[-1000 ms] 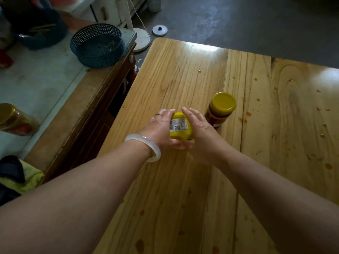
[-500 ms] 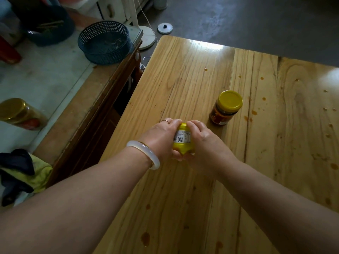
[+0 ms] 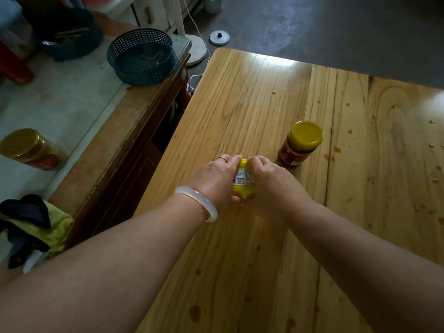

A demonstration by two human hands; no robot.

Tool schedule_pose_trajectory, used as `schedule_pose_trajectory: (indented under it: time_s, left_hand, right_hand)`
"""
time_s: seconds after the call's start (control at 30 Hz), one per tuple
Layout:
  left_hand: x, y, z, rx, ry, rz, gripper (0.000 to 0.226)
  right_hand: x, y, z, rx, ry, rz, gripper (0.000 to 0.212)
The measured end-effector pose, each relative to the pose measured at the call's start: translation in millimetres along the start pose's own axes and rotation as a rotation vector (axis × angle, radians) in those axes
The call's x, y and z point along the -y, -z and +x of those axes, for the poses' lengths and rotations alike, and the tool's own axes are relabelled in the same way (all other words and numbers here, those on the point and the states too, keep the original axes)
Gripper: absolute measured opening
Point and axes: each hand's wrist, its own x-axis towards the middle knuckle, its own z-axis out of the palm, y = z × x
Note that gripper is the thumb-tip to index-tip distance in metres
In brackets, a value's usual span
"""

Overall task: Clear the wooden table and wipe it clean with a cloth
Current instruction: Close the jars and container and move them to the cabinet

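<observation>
I closed my left hand and right hand together around the yellow container, probably to lift it off the wooden table, with the sauce jar just beyond my right hand.

Wooden table: plank top, glossy w/ glare at far edge. Yellow-lidded jar stands upright near mid-right. Brown sauce drops scattered to the right of it, more spots along near edge.
</observation>
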Motion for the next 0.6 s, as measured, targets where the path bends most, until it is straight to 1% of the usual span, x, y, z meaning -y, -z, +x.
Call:
schedule_pose_trajectory:
  time_s: [0.1,0.2,0.37,0.43,0.5,0.6]
  left_hand:
    - [1,0,1,-0.006,0.004,-0.014,0.092]
    - [4,-3,-1,0.006,-0.003,-0.033,0.093]
    - [18,-11,-7,0.036,0.043,-0.075,0.098]
    - [28,-13,-11,0.018,0.056,-0.11,0.096]
    - [39,-14,-18,-0.012,0.065,-0.15,0.094]
    - [64,-12,-29,-0.029,0.074,-0.169,0.097]
  right_hand:
    - [-1,-2,3,-0.012,-0.005,0.003,0.079]
    - [0,-3,4,-0.003,-0.008,-0.002,0.084]
    - [10,-2,10,0.065,0.022,-0.067,0.088]
    - [17,-5,15,0.093,0.036,-0.078,0.09]
    - [25,-8,20,0.124,0.054,-0.065,0.094]
    - [46,-13,31,0.182,0.09,-0.066,0.105]
